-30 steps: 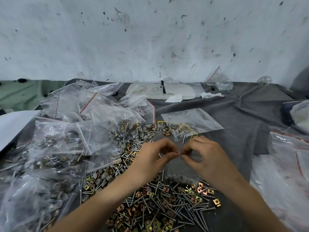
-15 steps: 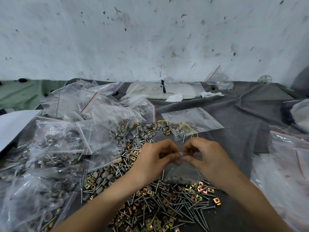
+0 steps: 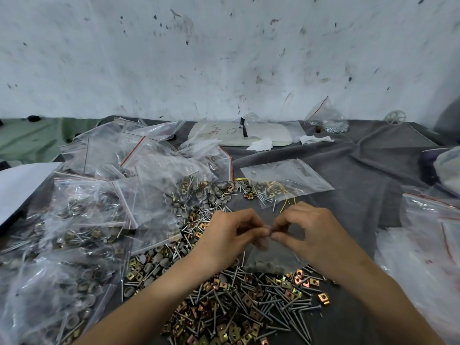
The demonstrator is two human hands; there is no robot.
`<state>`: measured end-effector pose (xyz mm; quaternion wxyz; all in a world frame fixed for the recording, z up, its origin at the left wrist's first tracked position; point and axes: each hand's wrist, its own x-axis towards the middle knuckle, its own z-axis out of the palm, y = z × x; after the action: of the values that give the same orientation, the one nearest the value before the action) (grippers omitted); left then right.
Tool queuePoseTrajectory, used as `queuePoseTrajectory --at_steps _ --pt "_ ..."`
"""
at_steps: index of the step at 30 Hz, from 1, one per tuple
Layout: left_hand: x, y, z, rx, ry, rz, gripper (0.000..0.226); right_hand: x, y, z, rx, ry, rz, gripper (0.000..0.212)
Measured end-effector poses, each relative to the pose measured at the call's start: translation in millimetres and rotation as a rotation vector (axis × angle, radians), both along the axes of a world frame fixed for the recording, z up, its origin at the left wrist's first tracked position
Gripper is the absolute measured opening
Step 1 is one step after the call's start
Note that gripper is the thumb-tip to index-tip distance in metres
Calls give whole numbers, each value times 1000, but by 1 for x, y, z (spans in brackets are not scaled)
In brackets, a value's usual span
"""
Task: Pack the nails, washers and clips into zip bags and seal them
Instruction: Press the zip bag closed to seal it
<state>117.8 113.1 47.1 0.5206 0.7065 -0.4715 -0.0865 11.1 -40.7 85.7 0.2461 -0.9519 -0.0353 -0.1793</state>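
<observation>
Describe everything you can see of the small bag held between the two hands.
The small bag is clear, thin plastic, hanging upright from its top edge. The left hand and right hand pinch that edge with thumb and fingers, close together. Grey washers sit in its bottom, just above the heap of loose nails.

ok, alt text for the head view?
The left hand and right hand pinch the top edge of a small clear zip bag holding grey washers, over loose nails and brass-coloured clips on a grey cloth. Filled zip bags are heaped at the left.
</observation>
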Motion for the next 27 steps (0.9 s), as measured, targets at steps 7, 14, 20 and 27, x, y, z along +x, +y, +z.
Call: queuePoseTrajectory --at_steps 7,14,20,27 --pt "0 1 2 16 -122 2 10 -1 1 0 -32 -9 6 6" --pt "-3 4 3 -16 -199 4 11 -4 1 -5 23 -59 3 8" --pt "-7 3 3 12 -251 49 13 -7 0 -7 -87 -115 -4 13" --pt "-6 1 5 -3 -260 25 10 -10 -11 -9 -67 -99 -8 14"
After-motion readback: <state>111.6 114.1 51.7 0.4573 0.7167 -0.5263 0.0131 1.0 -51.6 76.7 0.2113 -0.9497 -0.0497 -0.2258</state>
